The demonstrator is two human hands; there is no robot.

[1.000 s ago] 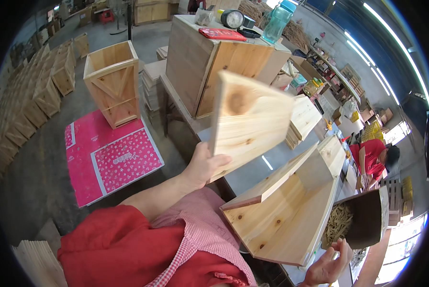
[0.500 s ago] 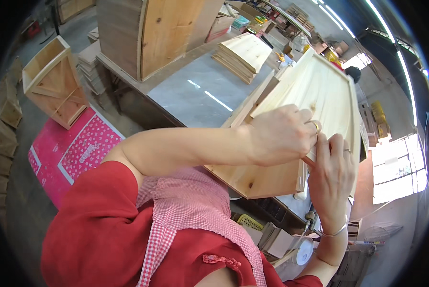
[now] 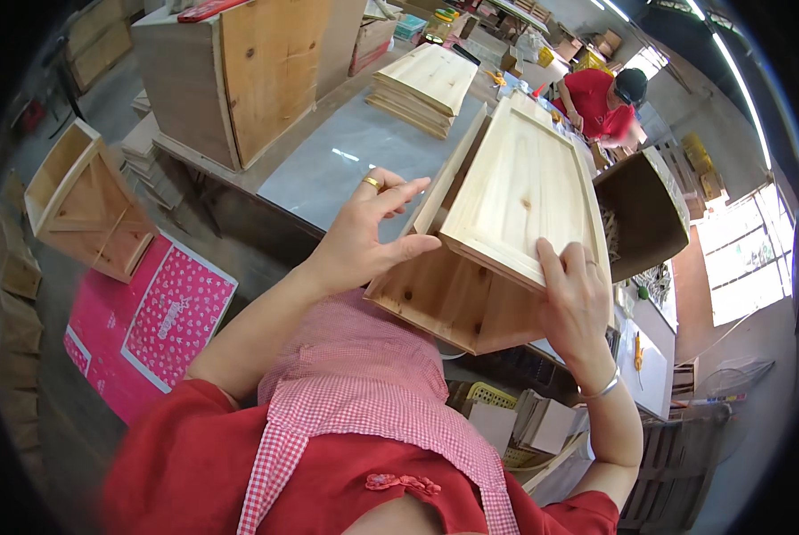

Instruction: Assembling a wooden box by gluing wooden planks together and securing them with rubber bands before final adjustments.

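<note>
A pale wooden box (image 3: pixel 471 312) lies on the worktable before me, its near end open. On top of it is a framed wooden panel (image 3: pixel 524 196) with a raised border. My left hand (image 3: pixel 364 227) is by the box's left near corner, thumb and fingers spread apart with nothing between them. Over the panel's near right corner my right hand (image 3: pixel 573 303) is bent, fingertips on its upper face and palm against the near edge. The right thumb is hidden. A narrow wooden side board (image 3: pixel 453 169) stands along the left of the panel, with a dark gap between.
A stack of wooden panels (image 3: pixel 426 85) lies on the grey tabletop (image 3: pixel 315 169). A tall wooden cabinet (image 3: pixel 270 80) stands left, an open carton (image 3: pixel 653 214) right. Beyond, a co-worker (image 3: pixel 595 102) in red leans over the table. A wooden bin (image 3: pixel 96 205) stands at far left.
My left hand has come away from the right hand, moving left, and its fingers have spread. My right hand now lies over the panel's corner. The view has shifted, showing the co-worker and carton.
</note>
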